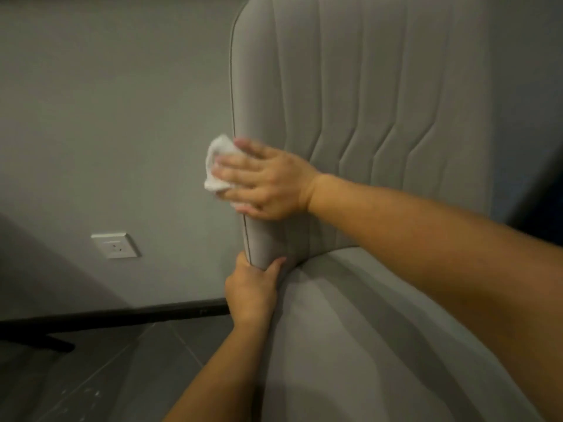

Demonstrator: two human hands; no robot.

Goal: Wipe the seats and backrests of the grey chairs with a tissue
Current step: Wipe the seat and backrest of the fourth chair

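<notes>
A grey upholstered chair fills the right of the view, its stitched backrest (365, 102) upright and its seat (380, 330) below. My right hand (265, 181) lies flat with straight fingers on the backrest's left edge, pressing a crumpled white tissue (216, 162) against it. The tissue sticks out past my fingertips, over the piped edge. Lower down, my left hand (251, 287) grips the bottom of that same edge where backrest meets seat, fingers behind and thumb in front.
A grey wall (106, 117) stands close behind the chair, with a white socket (115, 245) low on it and a black skirting board (122, 315). Dark floor tiles (106, 376) lie to the left. A dark chair leg (39, 342) reaches in at the lower left.
</notes>
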